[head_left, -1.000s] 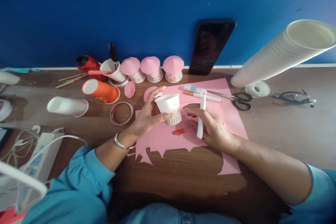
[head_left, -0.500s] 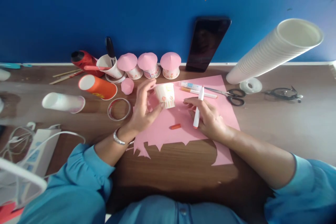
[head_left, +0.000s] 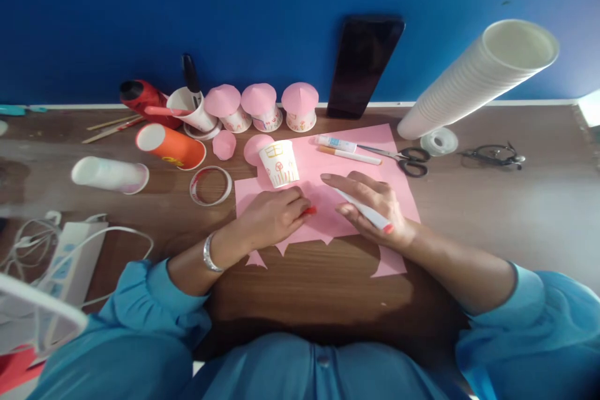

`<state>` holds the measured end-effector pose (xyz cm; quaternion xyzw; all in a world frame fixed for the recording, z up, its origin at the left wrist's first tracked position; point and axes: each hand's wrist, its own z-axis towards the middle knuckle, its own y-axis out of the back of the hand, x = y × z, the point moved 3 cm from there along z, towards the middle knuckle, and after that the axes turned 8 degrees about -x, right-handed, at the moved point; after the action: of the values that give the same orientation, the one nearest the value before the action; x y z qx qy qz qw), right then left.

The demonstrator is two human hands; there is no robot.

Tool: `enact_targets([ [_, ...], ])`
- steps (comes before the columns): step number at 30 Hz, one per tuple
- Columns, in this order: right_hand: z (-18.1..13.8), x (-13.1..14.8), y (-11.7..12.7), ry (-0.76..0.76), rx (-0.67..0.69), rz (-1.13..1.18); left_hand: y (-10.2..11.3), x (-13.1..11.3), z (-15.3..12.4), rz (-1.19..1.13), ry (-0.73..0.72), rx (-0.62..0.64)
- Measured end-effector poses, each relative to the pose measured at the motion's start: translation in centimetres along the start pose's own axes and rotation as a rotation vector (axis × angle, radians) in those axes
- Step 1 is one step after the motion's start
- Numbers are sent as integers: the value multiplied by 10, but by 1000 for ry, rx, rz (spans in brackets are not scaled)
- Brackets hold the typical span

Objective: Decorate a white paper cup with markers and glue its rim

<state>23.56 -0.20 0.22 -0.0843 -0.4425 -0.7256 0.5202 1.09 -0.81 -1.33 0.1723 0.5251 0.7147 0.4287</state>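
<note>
My left hand (head_left: 274, 215) pinches a small red marker cap (head_left: 310, 210) just above the pink paper (head_left: 323, 225). In my right hand (head_left: 375, 206) lies a white marker (head_left: 368, 209) with a red end, its other end between thumb and fingers. Behind my left hand a short white paper cup (head_left: 280, 164) stands on the paper, drawn with a yellow window, red flowers and stripes. A round pink paper piece (head_left: 257, 149) sits just behind the cup.
Three cups with pink cone roofs (head_left: 300, 100) line the wall. Scissors (head_left: 412, 162), a glue stick (head_left: 336, 142) and an orange-capped marker (head_left: 351, 155) lie on the paper's far side. A tape ring (head_left: 210, 185) is left; a tall cup stack (head_left: 478, 78) leans right.
My left hand has let go of the cup, which now stands on the paper, and has taken the red cap from the paper. The marker in my right hand has tilted flatter.
</note>
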Motion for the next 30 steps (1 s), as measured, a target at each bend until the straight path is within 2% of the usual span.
enact_targets([
  [3, 6, 9, 11, -159, -48, 145, 0, 5, 1, -95, 64, 7],
  [8, 2, 6, 15, -600, -158, 652, 2, 3, 4, -140, 87, 6],
  [10, -4, 2, 13, -692, -132, 761, 3, 4, 5, -215, 114, -53],
  [13, -14, -5, 13, -789, -143, 838, 4, 9, 6, -454, 226, -173],
  [16, -20, -11, 11, -853, -194, 935, 5, 11, 8, -650, 303, -222],
  [18, -21, -12, 6, -866, -157, 973, 5, 11, 10, -700, 330, -224],
  [23, -21, -10, -4, -877, -49, 913, 7, 9, 11, -698, 325, -230],
  [30, -19, -8, -3, -833, 36, 794, 8, 8, 10, -673, 250, -239],
])
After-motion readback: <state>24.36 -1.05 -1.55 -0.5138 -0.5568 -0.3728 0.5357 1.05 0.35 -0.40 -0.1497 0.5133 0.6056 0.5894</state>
